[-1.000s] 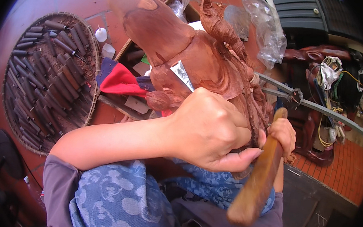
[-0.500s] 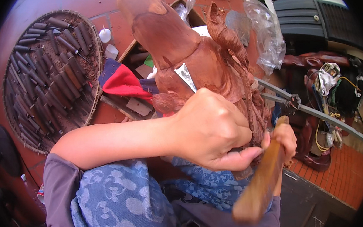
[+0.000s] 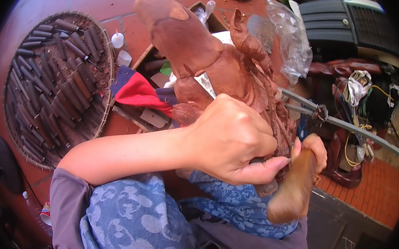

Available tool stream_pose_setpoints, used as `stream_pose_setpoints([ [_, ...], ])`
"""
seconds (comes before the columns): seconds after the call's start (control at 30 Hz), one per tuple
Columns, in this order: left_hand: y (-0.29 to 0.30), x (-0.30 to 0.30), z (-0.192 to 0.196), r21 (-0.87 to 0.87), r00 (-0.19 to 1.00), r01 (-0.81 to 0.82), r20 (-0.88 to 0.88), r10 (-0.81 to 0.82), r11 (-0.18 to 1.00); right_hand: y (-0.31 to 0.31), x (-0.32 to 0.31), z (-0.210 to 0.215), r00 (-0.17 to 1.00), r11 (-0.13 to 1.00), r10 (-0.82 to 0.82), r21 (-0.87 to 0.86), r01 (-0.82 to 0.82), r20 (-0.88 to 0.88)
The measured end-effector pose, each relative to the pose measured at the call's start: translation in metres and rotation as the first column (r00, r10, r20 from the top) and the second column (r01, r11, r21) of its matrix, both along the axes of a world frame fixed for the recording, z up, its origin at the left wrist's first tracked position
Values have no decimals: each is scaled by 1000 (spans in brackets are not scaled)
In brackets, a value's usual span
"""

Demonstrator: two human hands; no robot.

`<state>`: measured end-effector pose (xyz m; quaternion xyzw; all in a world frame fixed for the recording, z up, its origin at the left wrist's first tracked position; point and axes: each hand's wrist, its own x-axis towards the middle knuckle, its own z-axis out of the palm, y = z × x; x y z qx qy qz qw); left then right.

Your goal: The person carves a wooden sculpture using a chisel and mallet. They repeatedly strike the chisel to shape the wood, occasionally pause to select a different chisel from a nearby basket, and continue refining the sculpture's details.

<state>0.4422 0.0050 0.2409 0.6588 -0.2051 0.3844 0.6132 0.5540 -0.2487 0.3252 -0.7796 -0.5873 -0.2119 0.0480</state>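
My left hand [image 3: 235, 141] is closed in a fist over the brown wood carving [image 3: 192, 39], its forearm crossing from the left. A brown rounded handle end [image 3: 266, 189] shows just below the thumb. It looks like a chisel's, with the blade hidden behind the fist. To the right, my right hand [image 3: 315, 152] is wrapped round a wooden mallet [image 3: 290, 192]. The mallet's thick end hangs towards me, blurred by motion, close to the handle end. The carving has a smooth rounded far end and a rough, twisted right side.
A round woven basket [image 3: 104, 117] of dark-handled tools lies on the left. Behind my forearm are a red and navy cloth [image 3: 139, 91] and a wooden box. Metal bars [image 3: 340, 121] reach in from the right, below a clear plastic bag [image 3: 288, 42] and a grey case [image 3: 327, 22].
The mallet's thick end has swung up and away from me, and my right hand has shifted slightly. The carving sits slightly lower and further right in view. My left hand keeps its grip.
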Motion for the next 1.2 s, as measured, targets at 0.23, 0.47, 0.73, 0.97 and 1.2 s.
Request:
stream_pose_setpoints([
  [0.23, -2, 0, -2, 18, 999, -37, -2, 37, 999, 3, -3, 6, 996, 1000, 14, 16, -12, -90],
  [0.47, 3, -2, 0, 21, 1000, 6, -26, -5, 1000, 9, -1, -4, 975, 970, 135, 223, -93, -178],
  [0.73, 15, -19, 13, 137, 863, -405, 383, 329, 904, 13, -12, 6, 967, 985, 80, 171, -39, -241],
  [0.97, -13, -22, -13, 183, 997, 32, 70, -45, 983, 27, -26, 18, 971, 992, 126, 50, -118, -202],
  [1.2, -12, -16, -12, 141, 999, 33, 6, -34, 990, 27, -28, 21, 959, 980, 201, 33, -198, -201],
])
